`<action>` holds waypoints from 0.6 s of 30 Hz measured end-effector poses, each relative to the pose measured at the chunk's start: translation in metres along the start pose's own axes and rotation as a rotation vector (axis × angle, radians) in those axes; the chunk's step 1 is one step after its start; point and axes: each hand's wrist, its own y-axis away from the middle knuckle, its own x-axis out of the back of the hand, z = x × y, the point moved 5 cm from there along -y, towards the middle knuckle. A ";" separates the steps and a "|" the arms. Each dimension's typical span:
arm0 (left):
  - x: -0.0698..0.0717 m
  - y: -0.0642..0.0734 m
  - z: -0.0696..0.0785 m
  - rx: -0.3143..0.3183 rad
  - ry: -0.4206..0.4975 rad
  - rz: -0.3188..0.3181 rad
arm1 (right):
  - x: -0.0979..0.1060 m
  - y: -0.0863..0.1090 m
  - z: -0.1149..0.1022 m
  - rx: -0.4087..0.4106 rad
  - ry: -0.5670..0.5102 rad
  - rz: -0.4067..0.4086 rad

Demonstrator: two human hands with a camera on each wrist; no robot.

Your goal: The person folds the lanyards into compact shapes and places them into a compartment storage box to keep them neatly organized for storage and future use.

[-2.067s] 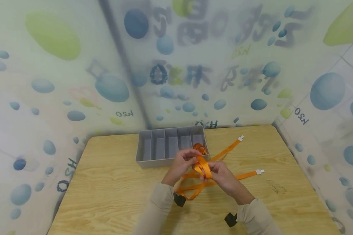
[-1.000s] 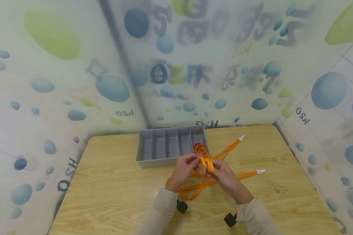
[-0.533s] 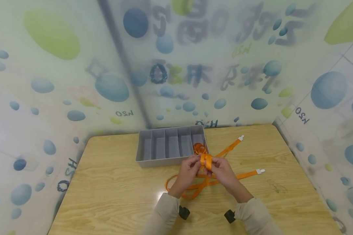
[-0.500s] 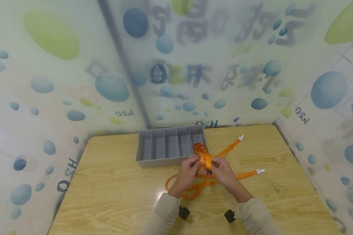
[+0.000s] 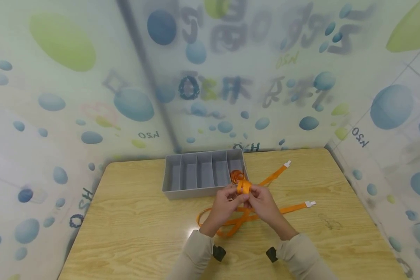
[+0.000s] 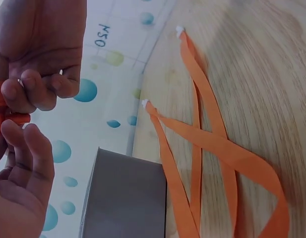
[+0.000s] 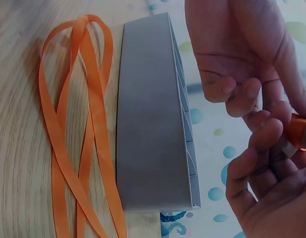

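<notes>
Above the table, both hands meet around a rolled orange lanyard (image 5: 244, 187). My left hand (image 5: 222, 207) pinches its left side, with the thumb at the bottom of the roll. The right hand (image 5: 265, 207) pinches the opposite side, its fingertips close to the left thumb. In the right wrist view the roll (image 7: 299, 133) shows only partly between the fingers. Flat orange lanyard straps (image 5: 292, 209) lie crossed and looped on the table below the hands. Two of their ends, tipped with a white clip (image 5: 308, 203) and another white clip (image 5: 287, 164), point right.
A grey tray (image 5: 186, 193) with several compartments stands at the back, just beyond the hands. Its rightmost compartment holds a coiled orange lanyard (image 5: 236, 175). The wooden table (image 5: 136, 225) backs onto a patterned wall curtain (image 5: 210, 128).
The left hand has moved right, closer to the right hand. The orange roll has turned and looks more compact, a little farther back. The clipped ends on the table have stayed in place.
</notes>
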 end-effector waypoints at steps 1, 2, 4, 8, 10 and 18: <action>0.000 0.001 0.004 0.000 0.016 -0.002 | -0.001 0.000 0.000 0.011 0.006 0.001; 0.001 0.001 0.007 0.001 0.031 -0.004 | -0.002 -0.001 -0.001 0.022 0.013 0.001; 0.002 0.002 0.012 0.002 0.060 -0.007 | -0.003 -0.001 -0.001 0.042 0.025 -0.002; 0.003 0.003 0.011 -0.003 0.076 -0.006 | -0.003 0.000 -0.003 0.053 0.038 -0.018; 0.004 0.002 0.010 -0.007 0.084 -0.005 | -0.003 0.000 -0.003 0.039 0.040 -0.031; 0.007 0.003 0.003 0.016 0.172 -0.010 | -0.004 0.003 -0.002 0.014 0.046 -0.116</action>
